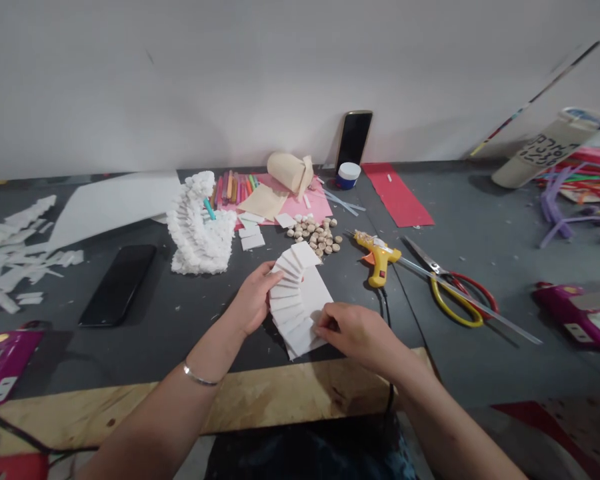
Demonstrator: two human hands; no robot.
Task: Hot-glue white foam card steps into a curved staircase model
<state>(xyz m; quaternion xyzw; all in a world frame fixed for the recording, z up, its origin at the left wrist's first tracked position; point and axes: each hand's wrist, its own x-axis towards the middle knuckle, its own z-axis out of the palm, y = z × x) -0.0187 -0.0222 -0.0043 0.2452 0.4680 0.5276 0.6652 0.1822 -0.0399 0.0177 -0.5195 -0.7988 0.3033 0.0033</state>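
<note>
Frame centre: left hand (254, 298) pinches fanned white card piece (290, 298); right hand (356, 330) at its lower right edge, fingers curled, grip indeterminable.

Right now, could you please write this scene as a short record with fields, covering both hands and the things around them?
Left hand: holds the left edge of a fanned white piece
Right hand: at its lower right edge; exact grip unclear
Just beyond the piece: small beige discs, loosely heaped
To the right: yellow glue gun; scissors with red and yellow handles
To the left: white ruffled figure; black phone, lying flat
At the back: second phone, propped up behind a white-lidded jar
</note>
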